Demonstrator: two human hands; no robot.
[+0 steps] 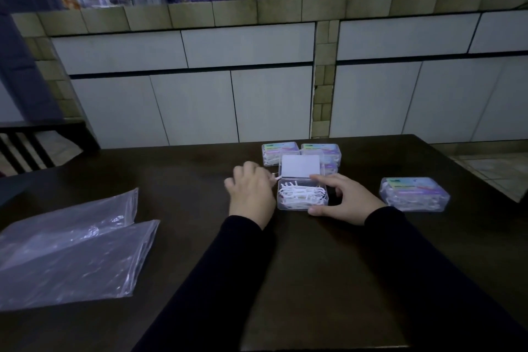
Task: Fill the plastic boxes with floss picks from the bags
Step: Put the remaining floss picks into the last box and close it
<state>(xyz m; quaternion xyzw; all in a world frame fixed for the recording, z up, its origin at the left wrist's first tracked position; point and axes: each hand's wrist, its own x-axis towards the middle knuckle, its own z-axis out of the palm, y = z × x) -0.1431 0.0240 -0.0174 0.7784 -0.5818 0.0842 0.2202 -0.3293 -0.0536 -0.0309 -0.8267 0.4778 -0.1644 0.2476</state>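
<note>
**Last picks going in, lid up: spill risk**

Open box (303, 194) mid-table, nearly full of floss picks (300, 193), lid (300, 166) standing up. Right hand (343, 196) curled round box's right side. Left hand (251, 190) just beside box, pinching a pick (276, 178) at rim. Likely trouble: picks heaped high, jamming lid or spilling; box sliding if grip slackens. Closed boxes (414, 194) behind and right; bags (71, 248) flat at left, seemingly empty.
</note>
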